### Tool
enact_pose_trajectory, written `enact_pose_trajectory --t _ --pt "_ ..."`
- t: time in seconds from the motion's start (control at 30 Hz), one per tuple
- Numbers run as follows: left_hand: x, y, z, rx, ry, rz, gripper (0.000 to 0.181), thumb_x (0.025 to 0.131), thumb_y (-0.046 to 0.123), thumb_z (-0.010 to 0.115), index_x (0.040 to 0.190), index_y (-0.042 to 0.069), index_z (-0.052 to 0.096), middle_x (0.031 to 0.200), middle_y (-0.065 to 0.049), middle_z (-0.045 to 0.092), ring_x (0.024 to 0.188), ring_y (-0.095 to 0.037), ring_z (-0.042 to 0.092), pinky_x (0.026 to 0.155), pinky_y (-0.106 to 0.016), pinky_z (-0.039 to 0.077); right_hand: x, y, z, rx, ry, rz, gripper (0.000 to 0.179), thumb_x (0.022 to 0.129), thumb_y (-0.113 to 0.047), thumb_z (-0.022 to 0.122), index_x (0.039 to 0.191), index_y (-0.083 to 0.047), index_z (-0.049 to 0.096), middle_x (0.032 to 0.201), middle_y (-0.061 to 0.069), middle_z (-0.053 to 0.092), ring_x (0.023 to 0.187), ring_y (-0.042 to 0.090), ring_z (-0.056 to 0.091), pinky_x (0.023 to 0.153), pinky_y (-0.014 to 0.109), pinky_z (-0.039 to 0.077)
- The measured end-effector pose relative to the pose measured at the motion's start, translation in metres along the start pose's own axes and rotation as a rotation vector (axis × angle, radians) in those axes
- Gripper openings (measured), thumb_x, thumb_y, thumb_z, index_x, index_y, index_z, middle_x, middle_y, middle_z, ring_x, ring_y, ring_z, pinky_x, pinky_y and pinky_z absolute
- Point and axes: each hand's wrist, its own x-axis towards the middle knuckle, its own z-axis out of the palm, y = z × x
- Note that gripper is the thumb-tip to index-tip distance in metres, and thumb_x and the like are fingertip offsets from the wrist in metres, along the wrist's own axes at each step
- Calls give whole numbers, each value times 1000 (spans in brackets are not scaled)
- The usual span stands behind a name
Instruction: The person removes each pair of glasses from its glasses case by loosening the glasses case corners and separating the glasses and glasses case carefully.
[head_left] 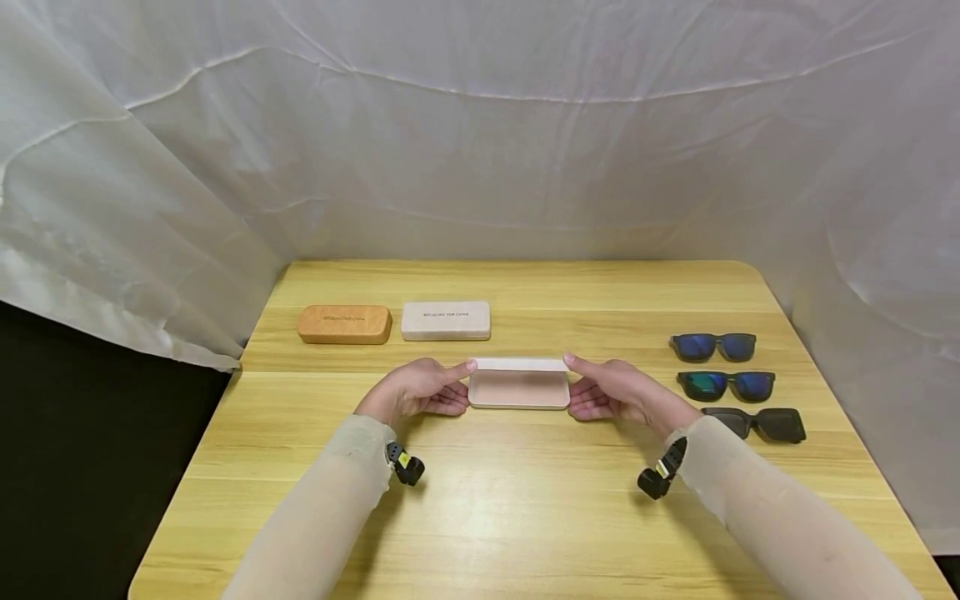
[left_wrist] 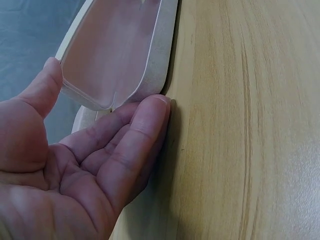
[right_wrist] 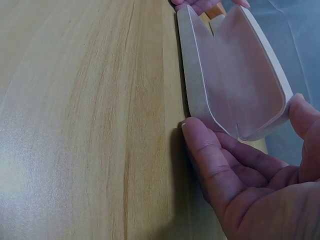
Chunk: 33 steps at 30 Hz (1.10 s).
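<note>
In the head view a pale glasses case (head_left: 519, 390) with a pinkish lining sits mid-table, its lid raised and its inside bare. My left hand (head_left: 426, 388) holds its left end, thumb at the lid's edge and fingers against the base. At the opposite end my right hand (head_left: 617, 392) grips it the same way. The left wrist view shows the fingers (left_wrist: 132, 145) bent at the case's lower corner. In the right wrist view the thumb (right_wrist: 303, 114) touches the lid's rim, and the open case (right_wrist: 240, 75) spreads in a V.
Behind the left hand lie a closed orange glasses case (head_left: 345, 325) and a closed whitish one (head_left: 446, 321). Three pairs of sunglasses form a column at right: blue-lensed (head_left: 712, 347), blue-green (head_left: 726, 386) and dark (head_left: 776, 424), the last partly behind the right forearm. White curtains (head_left: 480, 167) surround the wooden table (head_left: 510, 508).
</note>
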Motion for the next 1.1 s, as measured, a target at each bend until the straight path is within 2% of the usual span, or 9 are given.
enact_pose_trajectory --t 0.6,0.83,1.1 --pt "-2 -1 -3 0 -41 14 52 103 34 71 120 -16 65 103 -16 70 90 -23 72 95 -35 63 1 4 -3 27 -19 -8 74 104 -49 65 132 19 59 101 18 75 87 23 78 91 37 64" --pt "-3 -2 -3 -1 -35 18 44 102 26 72 118 -14 67 101 -16 71 89 -23 72 96 -35 63 -1 5 -1 25 -26 -22 68 103 -42 69 131 19 58 101 17 74 88 22 78 92 36 64" --pt "1 -7 -2 -2 -13 32 34 101 21 74 111 -12 72 94 -13 72 84 -19 73 91 -32 64 -2 8 0 43 -24 -54 57 102 -32 73 129 17 60 102 18 74 89 23 78 93 36 64"
